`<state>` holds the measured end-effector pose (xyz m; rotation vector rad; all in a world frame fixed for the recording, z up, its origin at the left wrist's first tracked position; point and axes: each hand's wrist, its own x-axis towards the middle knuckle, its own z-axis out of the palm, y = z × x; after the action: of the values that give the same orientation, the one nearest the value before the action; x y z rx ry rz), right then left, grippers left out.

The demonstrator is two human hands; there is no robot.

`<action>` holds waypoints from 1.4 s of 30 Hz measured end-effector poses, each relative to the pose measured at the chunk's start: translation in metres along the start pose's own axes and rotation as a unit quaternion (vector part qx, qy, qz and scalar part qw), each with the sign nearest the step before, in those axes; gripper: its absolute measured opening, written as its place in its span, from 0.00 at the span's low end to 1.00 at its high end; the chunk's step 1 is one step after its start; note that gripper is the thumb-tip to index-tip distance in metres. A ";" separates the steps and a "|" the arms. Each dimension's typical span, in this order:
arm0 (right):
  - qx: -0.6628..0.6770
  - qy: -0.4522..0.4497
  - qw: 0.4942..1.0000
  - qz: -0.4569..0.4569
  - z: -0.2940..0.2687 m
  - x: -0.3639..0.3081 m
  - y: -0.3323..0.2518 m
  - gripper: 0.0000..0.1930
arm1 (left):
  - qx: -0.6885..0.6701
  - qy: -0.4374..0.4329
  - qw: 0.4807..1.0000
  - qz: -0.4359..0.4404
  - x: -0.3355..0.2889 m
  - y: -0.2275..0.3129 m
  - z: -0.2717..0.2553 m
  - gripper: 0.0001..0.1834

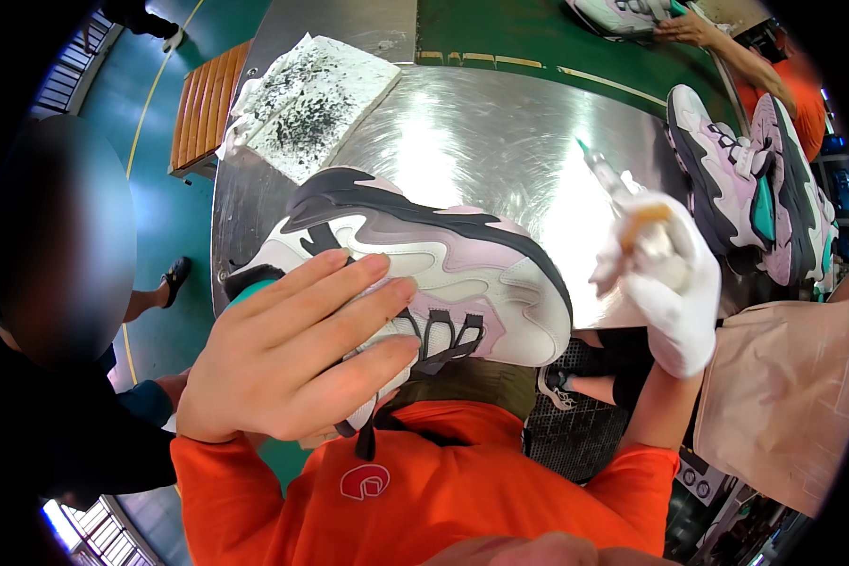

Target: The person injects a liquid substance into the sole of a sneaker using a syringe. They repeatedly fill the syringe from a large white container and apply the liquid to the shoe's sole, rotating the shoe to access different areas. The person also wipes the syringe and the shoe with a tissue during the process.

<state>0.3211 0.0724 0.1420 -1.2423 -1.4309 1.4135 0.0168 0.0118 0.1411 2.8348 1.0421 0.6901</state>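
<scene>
A white, pale-lilac and black sneaker (462, 247) lies on its side in front of me, its sole edge turned to the far side and its toe to the right. My bare left hand (297, 351) is wrapped over the upper near the laces and holds it. To the right of the toe, apart from the shoe, my right hand (674, 288) wears a white glove. It grips a clear syringe (609, 177) with a green tip that points up and away to the left. Motion blurs the fingers and the amber-brown part at the syringe's rear.
A metal table (443, 123) bears a white cloth (325, 99) with black smears at its far left. A pair of similar sneakers (717, 170) stands at the right. Beyond, a co-worker's hand (686, 30) touches another sneaker (618, 17). Another person (66, 396) is close at left.
</scene>
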 end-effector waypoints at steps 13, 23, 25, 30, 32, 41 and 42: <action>-0.313 -0.079 0.946 -0.024 0.051 0.052 0.003 0.26 | -0.032 0.021 0.999 -0.034 -0.004 0.004 0.003 0.10; -0.289 -0.079 0.954 -0.020 0.032 0.045 0.001 0.26 | -0.021 0.046 0.999 -0.009 -0.005 0.000 0.005 0.10; -0.295 -0.063 0.953 -0.018 0.021 0.040 0.000 0.25 | -0.026 0.051 0.998 -0.005 -0.005 0.000 0.005 0.09; -0.217 0.037 0.975 0.021 0.000 0.015 -0.005 0.24 | -0.035 0.061 0.998 0.001 -0.006 0.000 0.005 0.10; -0.190 0.091 0.978 0.000 -0.012 0.000 0.001 0.26 | -0.033 0.059 0.998 0.006 -0.006 0.000 0.005 0.10; -0.149 0.104 0.978 0.103 -0.045 -0.022 0.047 0.25 | -0.014 0.051 0.998 0.023 -0.007 0.001 0.003 0.10; -0.212 0.094 0.970 0.073 -0.046 -0.024 0.049 0.24 | -0.013 0.052 0.998 0.024 -0.007 0.001 0.003 0.09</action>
<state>0.3777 0.0567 0.1011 -1.7320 -1.5838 1.0737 0.0144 0.0066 0.1356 2.8365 0.9733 0.8590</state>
